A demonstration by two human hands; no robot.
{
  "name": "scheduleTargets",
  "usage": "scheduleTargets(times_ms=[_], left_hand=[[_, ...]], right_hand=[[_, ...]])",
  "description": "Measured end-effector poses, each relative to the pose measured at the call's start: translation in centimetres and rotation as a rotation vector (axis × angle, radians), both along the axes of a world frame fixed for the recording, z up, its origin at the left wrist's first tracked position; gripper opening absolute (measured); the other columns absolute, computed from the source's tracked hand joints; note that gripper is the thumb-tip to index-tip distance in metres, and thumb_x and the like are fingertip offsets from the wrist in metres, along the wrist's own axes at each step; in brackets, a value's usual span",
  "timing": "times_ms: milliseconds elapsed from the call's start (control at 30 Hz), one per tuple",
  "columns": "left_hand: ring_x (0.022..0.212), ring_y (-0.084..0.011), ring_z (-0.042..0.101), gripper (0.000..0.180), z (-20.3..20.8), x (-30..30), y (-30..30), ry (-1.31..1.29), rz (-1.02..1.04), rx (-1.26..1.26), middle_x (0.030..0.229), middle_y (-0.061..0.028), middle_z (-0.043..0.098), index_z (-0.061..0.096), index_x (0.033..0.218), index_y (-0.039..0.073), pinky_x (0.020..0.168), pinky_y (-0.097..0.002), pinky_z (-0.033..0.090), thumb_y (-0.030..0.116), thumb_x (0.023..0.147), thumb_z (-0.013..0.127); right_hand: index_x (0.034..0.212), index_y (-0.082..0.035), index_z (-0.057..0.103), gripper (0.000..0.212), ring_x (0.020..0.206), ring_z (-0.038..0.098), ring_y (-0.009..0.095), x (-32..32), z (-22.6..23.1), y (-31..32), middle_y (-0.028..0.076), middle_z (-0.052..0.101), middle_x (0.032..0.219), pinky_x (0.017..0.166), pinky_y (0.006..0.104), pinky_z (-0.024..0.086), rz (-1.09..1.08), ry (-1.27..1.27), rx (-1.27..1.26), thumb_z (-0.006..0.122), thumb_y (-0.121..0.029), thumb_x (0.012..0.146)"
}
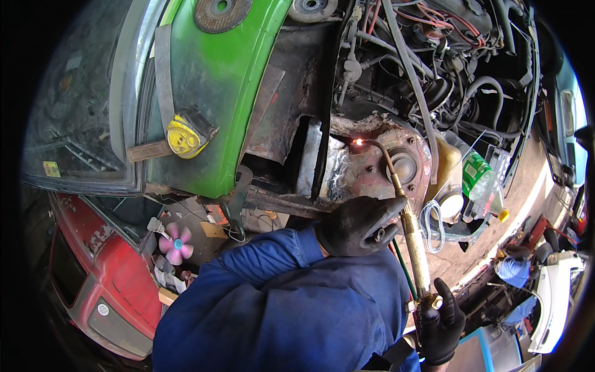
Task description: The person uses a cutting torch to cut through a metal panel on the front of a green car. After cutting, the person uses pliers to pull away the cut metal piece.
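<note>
My right hand (441, 323), in a black glove, is at the rear of a brass gas welding torch (413, 248), thumb and fingers around its valve knobs. The torch's thin bent neck runs up over a rusty suspension strut tower (375, 162). A small orange glow (358, 142) shows at its tip, against the ragged metal edge. My left hand (356, 226), also black-gloved, lies beside the torch with its fingers curled and fingertips by the neck. A small metallic end (380, 235) shows among those fingers; what it belongs to is hidden.
A yellow tape measure (186, 136) and a grinding disc (222, 13) lie on the green panel (217, 80). Hoses and wires fill the engine bay (434, 62). A green-labelled plastic bottle (482, 183) lies by coiled wire (432, 226). A red car (114, 273) stands left.
</note>
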State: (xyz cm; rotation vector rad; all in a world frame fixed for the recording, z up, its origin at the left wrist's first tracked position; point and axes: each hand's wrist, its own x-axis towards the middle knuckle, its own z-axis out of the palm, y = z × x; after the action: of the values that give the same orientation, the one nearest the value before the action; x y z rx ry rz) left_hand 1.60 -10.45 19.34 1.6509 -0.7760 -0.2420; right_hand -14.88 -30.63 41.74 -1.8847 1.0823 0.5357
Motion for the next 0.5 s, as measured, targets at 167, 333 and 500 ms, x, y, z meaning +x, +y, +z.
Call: scheduleTargets(times_ms=[167,333,500], left_hand=[[0.076,-0.0313,0.071,0.068,0.3,0.2,-0.3,-0.010,0.044,-0.033,0.091,-0.0135,0.071,0.056,0.154,-0.003,0.071,-0.0449,0.057,0.007,0.093,0.083],[0.075,-0.0310,0.071,0.068,0.3,0.3,-0.3,0.000,0.045,-0.042,0.091,-0.0135,0.071,0.056,0.154,-0.003,0.070,-0.0454,0.057,0.008,0.092,0.084],[0.076,-0.0321,0.072,0.068,0.3,0.2,-0.1,0.007,0.045,-0.053,0.092,-0.0147,0.072,0.056,0.153,-0.003,0.070,-0.0457,0.058,0.008,0.092,0.084]], right_hand=[[0.150,0.010,0.063,0.092,0.086,0.068,0.009,0.3,0.3,0.1,0.004,0.075,0.096,0.076,0.0281,0.056,-0.046,0.005,0.044,0.081,-0.065,0.099],[0.147,0.009,0.065,0.085,0.087,0.069,0.010,1.0,0.4,0.6,0.005,0.076,0.097,0.078,0.0287,0.057,-0.111,-0.010,0.086,0.083,-0.059,0.099],[0.133,0.009,0.072,0.052,0.088,0.073,0.013,1.6,0.5,1.1,0.008,0.079,0.099,0.082,0.0313,0.059,-0.158,-0.007,0.059,0.085,-0.029,0.101]])
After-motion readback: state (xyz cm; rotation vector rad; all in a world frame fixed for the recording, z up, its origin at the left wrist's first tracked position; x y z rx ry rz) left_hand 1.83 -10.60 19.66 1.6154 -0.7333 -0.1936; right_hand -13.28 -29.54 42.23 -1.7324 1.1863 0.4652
